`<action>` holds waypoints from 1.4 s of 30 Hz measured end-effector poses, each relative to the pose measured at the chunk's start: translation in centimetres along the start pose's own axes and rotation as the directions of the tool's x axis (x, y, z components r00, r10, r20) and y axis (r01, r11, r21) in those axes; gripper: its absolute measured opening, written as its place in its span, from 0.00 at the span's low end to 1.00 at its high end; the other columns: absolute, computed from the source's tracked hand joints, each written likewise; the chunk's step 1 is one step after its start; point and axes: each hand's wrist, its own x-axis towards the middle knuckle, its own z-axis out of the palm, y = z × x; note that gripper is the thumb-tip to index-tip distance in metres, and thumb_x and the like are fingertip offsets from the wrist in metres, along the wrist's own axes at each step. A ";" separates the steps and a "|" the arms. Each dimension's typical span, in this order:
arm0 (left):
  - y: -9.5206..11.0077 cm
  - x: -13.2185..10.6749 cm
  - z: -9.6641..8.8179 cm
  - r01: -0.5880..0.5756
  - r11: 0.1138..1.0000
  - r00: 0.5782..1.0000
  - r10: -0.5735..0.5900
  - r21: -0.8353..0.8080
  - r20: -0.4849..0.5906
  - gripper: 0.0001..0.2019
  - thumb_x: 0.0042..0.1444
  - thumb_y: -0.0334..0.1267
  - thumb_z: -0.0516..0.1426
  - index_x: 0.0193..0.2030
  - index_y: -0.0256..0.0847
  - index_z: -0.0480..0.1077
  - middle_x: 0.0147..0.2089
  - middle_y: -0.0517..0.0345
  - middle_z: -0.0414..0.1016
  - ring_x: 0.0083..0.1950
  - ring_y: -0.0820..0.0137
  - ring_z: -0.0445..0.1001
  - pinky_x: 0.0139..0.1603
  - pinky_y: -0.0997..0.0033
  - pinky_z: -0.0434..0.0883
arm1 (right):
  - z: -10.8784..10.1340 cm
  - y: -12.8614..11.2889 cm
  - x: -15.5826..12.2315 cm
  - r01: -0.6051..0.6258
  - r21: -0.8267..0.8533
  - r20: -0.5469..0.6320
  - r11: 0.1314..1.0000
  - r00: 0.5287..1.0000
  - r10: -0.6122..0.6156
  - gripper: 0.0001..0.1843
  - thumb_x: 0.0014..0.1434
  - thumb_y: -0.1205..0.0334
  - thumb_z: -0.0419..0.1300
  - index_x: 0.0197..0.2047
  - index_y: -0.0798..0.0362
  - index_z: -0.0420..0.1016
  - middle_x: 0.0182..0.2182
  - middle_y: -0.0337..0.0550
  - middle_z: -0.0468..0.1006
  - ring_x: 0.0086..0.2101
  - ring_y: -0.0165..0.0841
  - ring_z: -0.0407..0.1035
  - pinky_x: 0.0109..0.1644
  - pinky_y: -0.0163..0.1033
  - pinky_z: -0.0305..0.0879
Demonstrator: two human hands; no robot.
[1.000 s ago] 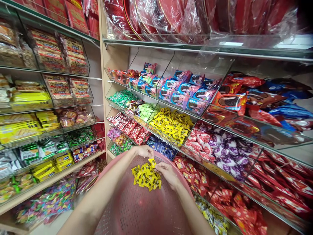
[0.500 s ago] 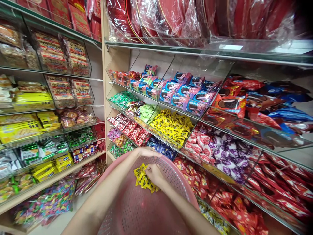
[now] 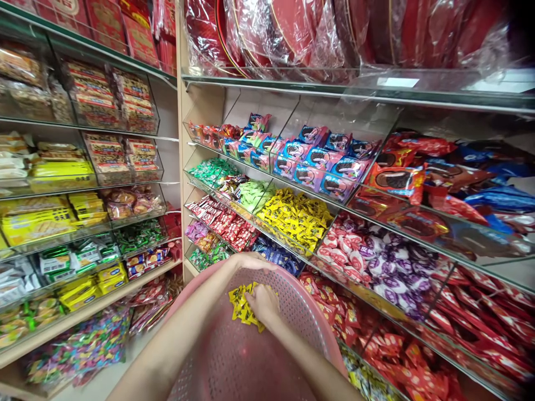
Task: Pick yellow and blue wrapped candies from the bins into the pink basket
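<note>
A pink perforated plastic basket [image 3: 234, 356] is held in front of me. My left hand [image 3: 251, 260] grips its far rim with the fingers curled over the edge. A small heap of yellow wrapped candies [image 3: 239, 303] lies inside the basket near that rim. My right hand [image 3: 264, 303] lies on the heap with its fingers closed around several of the candies. Above the basket, a clear shelf bin [image 3: 295, 218] holds many of the same yellow candies.
Glass-fronted shelves of wrapped sweets and biscuits surround me: red packets [image 3: 221, 220], green candies [image 3: 211, 167], blue cookie packs [image 3: 317, 159], red-and-purple sweets [image 3: 371, 259] on the right, boxed snacks [image 3: 50, 172] on the left. Red wrapped trays [image 3: 292, 28] sit on top.
My right hand went from pinching one candy above the heap to lying on the heap and closing around candies. The left hand stayed on the rim. The view shifted slightly.
</note>
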 end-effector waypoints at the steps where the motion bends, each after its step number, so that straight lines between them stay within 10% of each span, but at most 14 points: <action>1: 0.0 0.0 0.0 0.004 1.000 1.000 -0.004 0.008 -0.005 0.25 0.44 0.59 0.54 0.33 0.38 0.75 0.37 0.59 0.74 0.37 0.70 0.67 0.37 0.76 0.63 | -0.7 -0.1 -0.2 0.010 -0.009 -0.009 1.000 1.000 -0.010 0.15 0.55 0.53 0.53 0.26 0.51 0.74 0.27 0.49 0.77 0.32 0.37 0.71 0.31 0.36 0.55; 7: 0.1 -0.1 0.2 0.080 0.991 0.996 -0.075 0.107 -0.052 0.20 0.45 0.51 0.55 0.36 0.37 0.74 0.33 0.61 0.73 0.33 0.71 0.67 0.32 0.77 0.62 | -10.2 -0.2 -0.6 0.211 -0.052 -0.049 0.976 0.976 -0.213 0.19 0.56 0.52 0.51 0.22 0.52 0.74 0.24 0.46 0.75 0.27 0.33 0.68 0.29 0.35 0.51; 11: 0.3 -0.2 0.3 0.095 0.989 0.994 -0.088 0.114 -0.066 0.22 0.43 0.54 0.56 0.36 0.37 0.74 0.31 0.60 0.73 0.32 0.71 0.68 0.33 0.76 0.63 | -18.0 0.9 1.0 0.211 -0.250 -0.245 0.945 0.931 -0.272 0.15 0.58 0.56 0.49 0.31 0.53 0.74 0.30 0.45 0.76 0.32 0.32 0.66 0.33 0.35 0.50; 15: 0.2 -0.3 0.3 0.073 0.993 0.995 -0.066 0.097 -0.074 0.24 0.41 0.59 0.55 0.33 0.38 0.74 0.34 0.59 0.74 0.34 0.71 0.68 0.32 0.77 0.63 | -21.3 2.3 2.7 0.062 -0.551 -0.315 0.832 0.908 -0.276 0.10 0.55 0.64 0.53 0.33 0.58 0.75 0.36 0.53 0.75 0.41 0.40 0.63 0.41 0.42 0.48; 25: -0.3 -0.2 0.0 0.047 0.996 0.997 -0.041 0.081 -0.064 0.26 0.40 0.61 0.55 0.31 0.39 0.75 0.34 0.58 0.75 0.34 0.70 0.69 0.34 0.75 0.63 | -19.8 3.3 3.8 -0.030 -0.642 -0.275 0.766 0.942 -0.193 0.15 0.54 0.74 0.49 0.31 0.58 0.76 0.31 0.55 0.76 0.38 0.41 0.64 0.44 0.48 0.43; 32: -0.4 -0.1 -0.1 0.058 0.994 0.998 -0.054 0.097 -0.036 0.23 0.44 0.58 0.54 0.33 0.39 0.76 0.37 0.57 0.76 0.37 0.70 0.70 0.38 0.76 0.64 | -20.9 1.7 0.7 0.094 -0.519 -0.407 0.850 0.847 -0.343 0.13 0.57 0.68 0.48 0.31 0.58 0.74 0.34 0.54 0.74 0.38 0.40 0.62 0.42 0.45 0.48; 37: -0.6 -0.1 -0.1 0.058 0.991 0.997 -0.052 0.119 -0.054 0.19 0.50 0.51 0.51 0.35 0.40 0.76 0.37 0.60 0.76 0.37 0.70 0.70 0.38 0.76 0.64 | -13.9 1.3 -1.0 0.413 -0.021 -0.086 0.910 0.907 -0.413 0.09 0.51 0.66 0.53 0.24 0.53 0.73 0.28 0.42 0.75 0.30 0.30 0.65 0.35 0.34 0.54; 42: -0.7 0.0 0.0 0.081 0.982 0.995 -0.069 0.171 -0.075 0.21 0.50 0.53 0.49 0.31 0.40 0.76 0.39 0.59 0.76 0.39 0.69 0.70 0.41 0.75 0.64 | -4.8 3.4 0.8 0.219 0.433 0.134 0.875 0.944 -0.302 0.06 0.44 0.67 0.56 0.19 0.55 0.72 0.19 0.38 0.74 0.22 0.28 0.64 0.26 0.31 0.53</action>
